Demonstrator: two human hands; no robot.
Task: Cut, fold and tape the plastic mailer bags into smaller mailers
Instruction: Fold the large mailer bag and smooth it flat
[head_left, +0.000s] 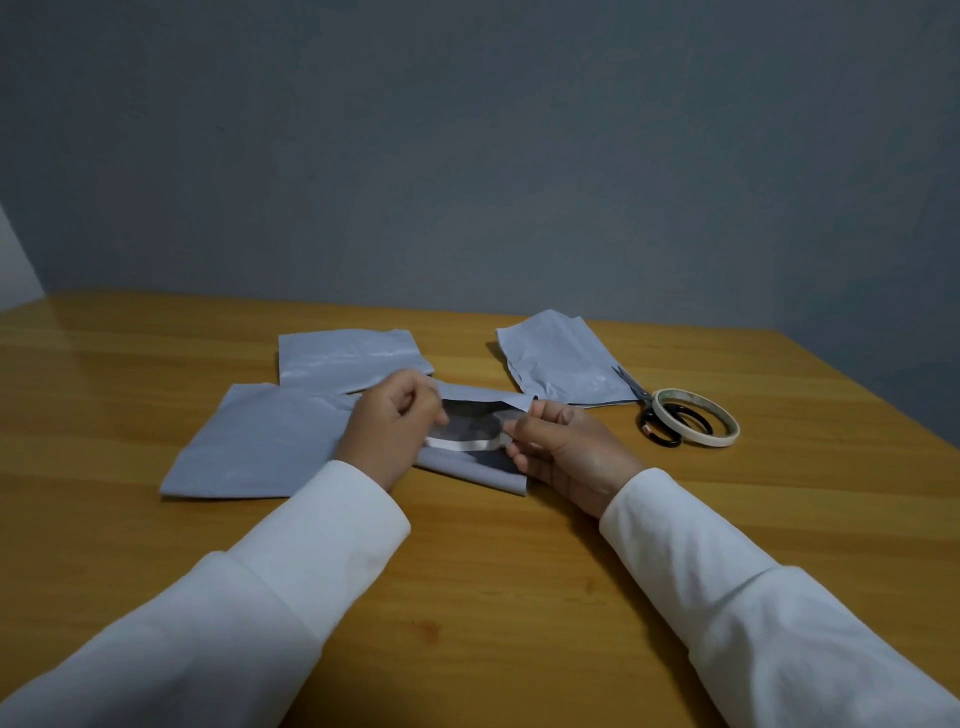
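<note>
Worktop (519, 597): wooden, set against a grey-blue wall (467, 156); everything lies on its far half.
Held mailer (467, 467): grey plastic, lying between the two hands near the middle; its mouth is pulled open and shows a dark inside; nothing can be made out within it.
Strip (460, 444): a pale shiny band runs across the mouth of the held mailer, from one hand to the other.
Left hand (392, 423): fingers curled, pinching the left end of the mailer's mouth; it covers that end of the mailer.
Right hand (563, 447): fingers curled, thumb and fingertips pinching the right end of the mouth and the strip.
Large mailer (260, 447): flat, to the left, its right edge running under the left hand.
Far mailer (348, 358): flat, beyond the left hand, overlapping the far edge of the large mailer.
Right mailer (561, 358): flat, slightly creased, beyond the right hand, apart from the others.
Scissors (631, 387): to the right, blades lying on the corner of the right mailer, black handles towards the person.
Tape (696, 415): a pale roll lying flat over the scissor handles, hiding part of them.
Sleeves (727, 571): white, covering both forearms to the wrists.
</note>
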